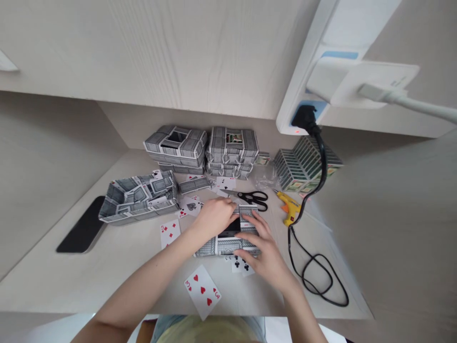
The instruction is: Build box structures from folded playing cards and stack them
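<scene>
Item: 1 box of grey-backed playing cards (228, 247) at my 12 o'clock, gripped between my half-curled left hand (214, 218) over its upper-left corner and my half-open right hand (266, 252) with fingers spread across its right side, even pressure from both best keeping it square, scissors (252, 199) just beyond.

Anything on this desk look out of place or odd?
Yes: loose playing cards lie scattered at odd angles, including the three of hearts near the front edge and the five of diamonds, unlike the tidy stacked card-built boxes.
</scene>
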Demonstrator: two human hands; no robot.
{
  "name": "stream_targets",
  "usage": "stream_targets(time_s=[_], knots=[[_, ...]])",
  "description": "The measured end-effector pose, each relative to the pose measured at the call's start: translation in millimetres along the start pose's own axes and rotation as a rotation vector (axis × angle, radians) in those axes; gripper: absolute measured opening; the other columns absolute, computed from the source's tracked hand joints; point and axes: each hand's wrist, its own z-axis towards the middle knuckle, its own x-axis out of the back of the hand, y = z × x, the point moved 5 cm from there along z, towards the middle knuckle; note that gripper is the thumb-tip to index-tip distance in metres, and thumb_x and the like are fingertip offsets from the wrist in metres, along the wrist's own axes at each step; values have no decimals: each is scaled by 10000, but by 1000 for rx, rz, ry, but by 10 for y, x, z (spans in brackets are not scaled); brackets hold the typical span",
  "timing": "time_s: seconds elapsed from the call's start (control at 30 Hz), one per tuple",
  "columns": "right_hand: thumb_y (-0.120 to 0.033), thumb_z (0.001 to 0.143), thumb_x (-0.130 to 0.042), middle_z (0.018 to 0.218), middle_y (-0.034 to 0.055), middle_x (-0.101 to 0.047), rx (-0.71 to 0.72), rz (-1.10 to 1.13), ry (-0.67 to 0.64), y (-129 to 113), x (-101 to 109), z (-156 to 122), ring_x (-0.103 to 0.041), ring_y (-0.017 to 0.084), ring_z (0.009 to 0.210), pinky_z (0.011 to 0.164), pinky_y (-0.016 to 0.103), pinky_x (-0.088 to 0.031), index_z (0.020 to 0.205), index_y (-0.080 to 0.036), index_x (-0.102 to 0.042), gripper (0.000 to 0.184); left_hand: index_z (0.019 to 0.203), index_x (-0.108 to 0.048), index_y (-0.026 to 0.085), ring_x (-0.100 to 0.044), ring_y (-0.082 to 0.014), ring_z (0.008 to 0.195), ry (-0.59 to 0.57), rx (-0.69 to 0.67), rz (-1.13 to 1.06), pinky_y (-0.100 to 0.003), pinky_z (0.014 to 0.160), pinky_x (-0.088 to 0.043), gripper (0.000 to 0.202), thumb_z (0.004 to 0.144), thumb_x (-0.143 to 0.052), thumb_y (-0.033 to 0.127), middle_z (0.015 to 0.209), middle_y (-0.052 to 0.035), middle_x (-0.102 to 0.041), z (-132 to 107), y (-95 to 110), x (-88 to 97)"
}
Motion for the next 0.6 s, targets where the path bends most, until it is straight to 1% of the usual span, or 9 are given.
stream_targets(time_s=[0.13,0.23,0.33,0.5,0.6], knots=[[-359,755,-634,1318,65,-460,9,0,-6,-7,-2,2,-243,308,1319,1013,547,-309,992,-272,-658,253,905,-626,141,-622,-212,778,-20,15,0,-304,702,-470,208,842,-487,281,858,-96,-646,2,-4,-16],[-359,765,-624,1321,68,-457,10,-3,-21,-23,5,1,-232,305,1324,1019,542,-303,997,-264,-653,253,904,-625,139,-622,-225,783,-31,-2,13,-317,694,-472,212,847,-479,283,859,-97,-647,6,-2,-21],[-367,766,-622,1320,70,-458,7,-2,-29,-34,12,-3,-234,304,1323,1021,539,-303,995,-260,-653,254,917,-631,157,-618,-226,833,-2,-5,-45,-325,740,-472,214,846,-481,291,880,-92,-650,-3,-21,-13],[-364,759,-632,1319,60,-464,5,16,-23,-22,6,-11,-239,304,1324,1019,544,-304,1007,-280,-654,263,973,-641,201,-605,-207,926,54,60,-192,-315,842,-451,222,820,-527,314,955,-70,-659,-30,-78,-20],[-376,748,-642,1326,61,-455,7,32,-22,-12,6,-16,-242,300,1324,1028,543,-293,1088,-295,-621,351,1017,-634,214,-600,-210,957,71,87,-266,-325,868,-447,262,802,-549,337,1002,-63,-661,-51,-101,-12]])
